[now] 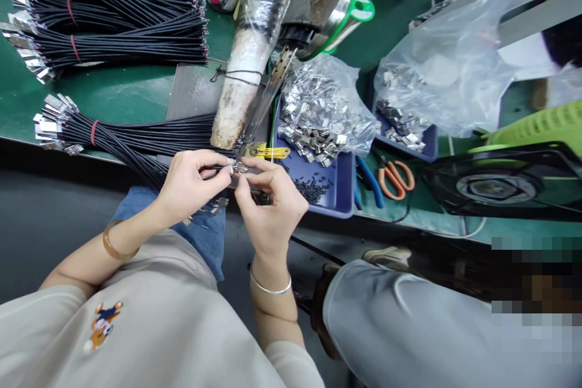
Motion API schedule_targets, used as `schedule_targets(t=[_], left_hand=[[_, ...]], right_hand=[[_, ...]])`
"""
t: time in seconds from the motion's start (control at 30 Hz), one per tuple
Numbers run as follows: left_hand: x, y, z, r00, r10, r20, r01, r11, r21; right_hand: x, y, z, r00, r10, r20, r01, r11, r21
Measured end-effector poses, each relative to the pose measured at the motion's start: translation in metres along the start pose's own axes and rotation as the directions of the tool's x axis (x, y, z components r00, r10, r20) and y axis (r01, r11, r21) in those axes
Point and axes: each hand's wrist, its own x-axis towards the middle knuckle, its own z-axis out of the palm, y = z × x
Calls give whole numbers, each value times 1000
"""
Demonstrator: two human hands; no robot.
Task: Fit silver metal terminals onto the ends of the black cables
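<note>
My left hand (196, 185) pinches the end of a thin cable, where short coloured wires show at the fingertips. My right hand (274, 199) closes thumb and forefinger on a small silver metal connector (240, 167), which meets the wire end. Fingertips partly hide the joint. Just beyond the hands, a metal strip-like tool tip (266, 100) slants down under a plastic-wrapped duct (234, 91). Black cables with metal connectors, tied by a red band (94, 132), lie left of my hands. Right of them sits a blue tray (343, 185) with small black tubes.
Banded black cable bundles (122, 18) lie at the back left. A bag of metal connectors (321, 109), orange-handled scissors (396, 179), a yellow cutter (268, 151), a solder spool (343, 21) and a black fan (504, 185) occupy the bench. Another person's leg (391, 321) is at right.
</note>
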Motion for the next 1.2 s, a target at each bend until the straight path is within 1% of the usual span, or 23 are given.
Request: schedule_targets(t=[0.1,0.2,0.33,0.43,0.63,0.77,0.87,0.93,1.0,1.07,1.1,1.13,1.17,1.2], left_hand=[[-1,0,0,999,-38,3,38,999,2],[-1,1,0,997,-78,-20,78,997,-23],[1,3,0,997,-36,-61,33,998,-59],[2,4,1,999,-5,-38,4,1000,-28],[-1,0,1,998,-46,30,46,999,23],[-5,-4,0,998,-35,59,34,999,11],[-7,-5,-2,996,-72,61,72,997,-9],[-7,-4,-4,994,-93,64,94,995,-15],[-6,-3,-7,991,-97,98,99,995,-22],[-5,-3,-10,986,-104,134,113,991,-64],[-4,-2,-12,984,-109,142,124,987,-101],[-4,-2,-12,984,-113,140,133,981,-142],[-4,-3,-13,985,-114,132,137,974,-180],[-4,-3,-13,986,-112,121,136,968,-210]], right_hand=[[1,0,0,1000,-12,7,12,1000,-20],[3,-2,2,999,-39,-14,38,999,-25],[5,-3,3,998,-53,-42,53,999,-10],[4,-2,2,998,-52,-37,51,999,-14],[0,2,-2,998,-64,15,65,997,-53],[-2,2,-2,994,-112,-13,111,992,-67],[-4,1,0,986,-156,-52,150,983,-105],[-4,1,2,974,-212,-79,198,968,-156],[-6,1,4,956,-278,-97,253,944,-211],[-8,1,6,941,-316,-124,280,929,-244],[-9,1,8,940,-309,-144,270,933,-238],[-10,0,9,949,-269,-164,234,950,-206],[-10,-1,10,966,-190,-174,166,976,-141],[-11,-2,11,984,-80,-160,73,996,-46]])
